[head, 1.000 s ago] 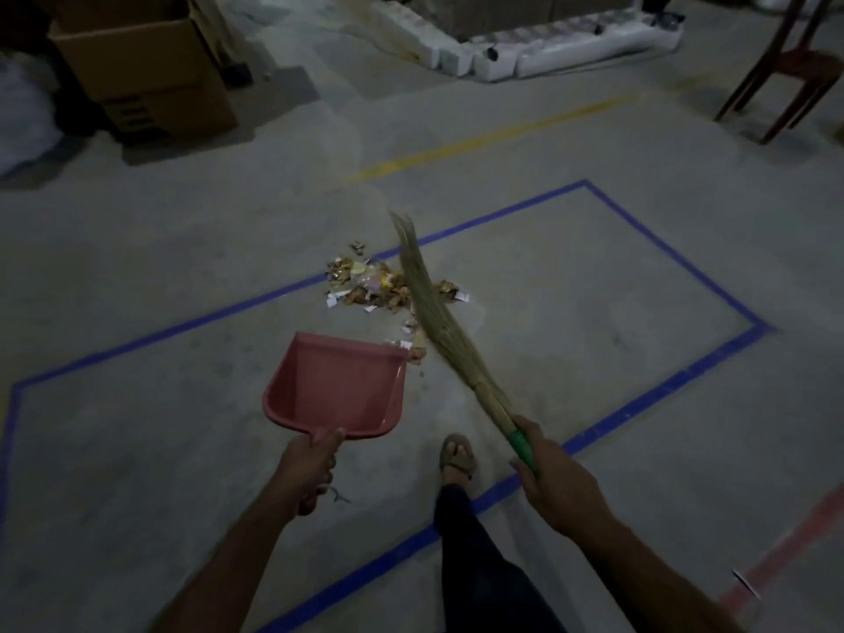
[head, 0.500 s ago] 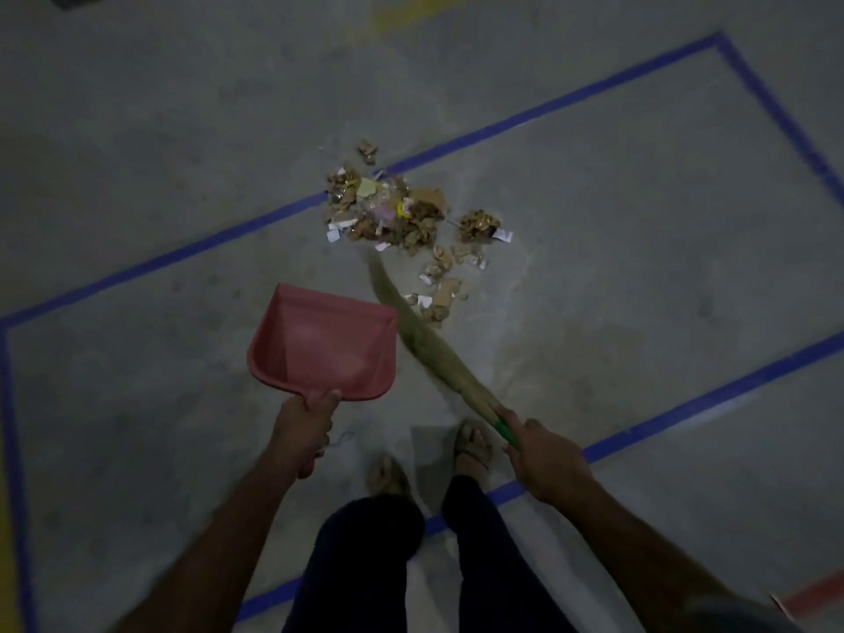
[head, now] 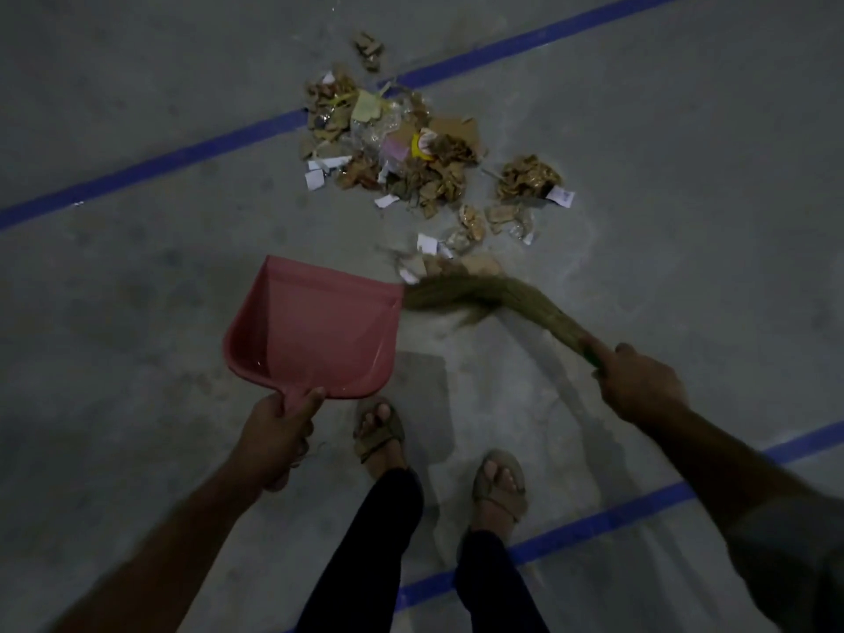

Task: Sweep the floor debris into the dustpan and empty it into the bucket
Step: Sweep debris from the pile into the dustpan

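Pink dustpan [head: 315, 331] centre frame, gripped by our left hand [head: 274, 427]; right hand [head: 639, 386] grips broom [head: 479, 292]. Debris [head: 411, 153] upper centre. We advise: lip flat on floor, short strokes.

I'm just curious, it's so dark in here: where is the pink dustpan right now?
In the head view the dustpan sits left of centre, gripped by the left hand, its open edge beside the broom bristles, with the debris pile beyond it.

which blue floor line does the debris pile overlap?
The far blue line, running diagonally above the dustpan: the debris pile covers part of it. The near blue line, by the feet, has no debris on it.
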A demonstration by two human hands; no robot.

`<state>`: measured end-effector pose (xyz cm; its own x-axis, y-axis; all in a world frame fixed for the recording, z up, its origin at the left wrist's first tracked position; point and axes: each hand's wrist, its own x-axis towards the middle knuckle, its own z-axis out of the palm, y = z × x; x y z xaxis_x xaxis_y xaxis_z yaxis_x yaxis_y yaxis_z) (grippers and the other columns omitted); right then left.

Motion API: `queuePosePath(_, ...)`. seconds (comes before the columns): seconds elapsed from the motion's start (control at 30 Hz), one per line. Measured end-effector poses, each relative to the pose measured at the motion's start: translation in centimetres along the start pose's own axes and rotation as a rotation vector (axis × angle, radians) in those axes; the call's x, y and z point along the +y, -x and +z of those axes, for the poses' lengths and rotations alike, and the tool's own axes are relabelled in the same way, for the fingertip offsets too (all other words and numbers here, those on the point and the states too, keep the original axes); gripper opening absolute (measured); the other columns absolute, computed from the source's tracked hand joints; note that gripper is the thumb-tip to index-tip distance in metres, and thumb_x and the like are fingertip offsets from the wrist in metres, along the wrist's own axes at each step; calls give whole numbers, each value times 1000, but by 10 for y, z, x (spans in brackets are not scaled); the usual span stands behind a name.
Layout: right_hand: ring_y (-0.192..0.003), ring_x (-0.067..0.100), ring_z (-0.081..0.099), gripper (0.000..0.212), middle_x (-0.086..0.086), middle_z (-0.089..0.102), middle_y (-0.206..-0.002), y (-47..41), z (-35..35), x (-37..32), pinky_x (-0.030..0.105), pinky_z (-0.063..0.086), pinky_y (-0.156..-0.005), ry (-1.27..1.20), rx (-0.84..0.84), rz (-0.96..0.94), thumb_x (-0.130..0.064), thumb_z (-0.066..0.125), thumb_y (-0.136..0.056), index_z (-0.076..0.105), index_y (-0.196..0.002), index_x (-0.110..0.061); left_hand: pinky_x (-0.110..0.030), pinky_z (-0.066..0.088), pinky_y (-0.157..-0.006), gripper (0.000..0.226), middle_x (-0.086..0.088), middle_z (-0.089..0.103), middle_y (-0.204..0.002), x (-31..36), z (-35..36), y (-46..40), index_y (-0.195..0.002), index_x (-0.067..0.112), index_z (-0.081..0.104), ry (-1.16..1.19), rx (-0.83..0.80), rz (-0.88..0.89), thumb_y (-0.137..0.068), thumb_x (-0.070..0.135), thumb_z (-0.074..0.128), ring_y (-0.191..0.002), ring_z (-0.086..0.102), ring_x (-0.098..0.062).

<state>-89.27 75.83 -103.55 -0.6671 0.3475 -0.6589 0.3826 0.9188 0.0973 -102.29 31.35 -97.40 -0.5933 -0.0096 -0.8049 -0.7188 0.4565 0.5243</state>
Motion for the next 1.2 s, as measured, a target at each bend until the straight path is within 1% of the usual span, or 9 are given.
queuePosePath(0.1, -60, 16, 49, 49, 1, 45, -89, -10, -37, -16, 29, 43, -47, -1, 49, -56, -36, 44, -102, 21, -145, -39, -15, 23, -41, 34, 3, 30, -50, 17, -13, -11, -76, 16, 42, 47, -14, 5, -98, 29, 65, -35, 26, -8)
queuePosePath(0.23, -62, 15, 53, 51, -1, 49, -87, 3, -77, -27, 35, 54, -54, -80, 69, -74, -39, 46, -100, 22, -145, -41, -15, 24, -40, 34, 1, 33, -52, 50, -39, -8, -75, 15, 43, 74, 17, 7, -97, 30, 65, -36, 28, -9)
queuePosePath(0.37, -65, 11, 52, 55, -2, 51, -89, 42, -97, -31, 29, 49, -54, -120, 5, -126, -42, 46, -99, 20, -146, -43, -16, 23, -40, 27, -4, 33, -58, 81, -67, -1, -83, 13, 49, 97, 5, -10, -98, 29, 64, -38, 28, -9)
queuePosePath(0.53, -68, 14, 54, 58, -3, 50, -93, 71, -94, -41, 28, 45, -56, -111, -69, -111, -43, 44, -99, 16, -150, -43, -16, 24, -40, 30, -2, 37, -56, 98, -87, 1, -78, 15, 48, 55, -24, -17, -98, 31, 65, -37, 29, -10)
queuePosePath(0.73, -79, 13, 58, 60, -6, 55, -98, 85, -77, -66, 33, 51, -65, -456, 73, -46, -42, 52, -96, 19, -147, -49, -14, 19, -40, 30, 1, 29, -51, 120, -72, -18, -78, 14, 43, 36, -59, -16, -99, 25, 62, -34, 23, -9)
queuePosePath(0.83, -92, 14, 57, 63, -8, 53, -111, 72, -78, -79, 38, 53, -78, -646, 181, 28, -34, 58, -96, 27, -150, -42, -15, 20, -38, 29, -1, 30, -52, 142, -56, -38, -80, 13, 44, -31, -96, -14, -99, 26, 63, -34, 24, -9)
queuePosePath(0.93, -91, 21, 59, 60, -2, 55, -108, 41, -90, -84, 40, 52, -77, -719, 237, 192, -34, 55, -97, 28, -151, -38, -15, 21, -38, 29, -1, 30, -53, 172, -32, -60, -80, 13, 45, -68, -133, -25, -99, 26, 63, -34, 24, -9)
queuePosePath(1.07, -86, 26, 57, 61, 7, 54, -102, -13, -100, -73, 46, 53, -77, -806, 241, 410, -34, 51, -98, 23, -152, -39, -15, 21, -40, 28, 0, 30, -53, 210, 2, -96, -83, 13, 44, -114, -206, -19, -99, 25, 63, -35, 24, -9)
queuePosePath(1.2, -85, 26, 54, 62, 16, 58, -110, -72, -92, -39, 41, 51, -78, -841, 121, 521, -31, 53, -98, 25, -153, -33, -16, 25, -39, 33, -4, 38, -54, 237, 29, -135, -75, 14, 44, -220, -179, 13, -98, 26, 65, -34, 29, -10)
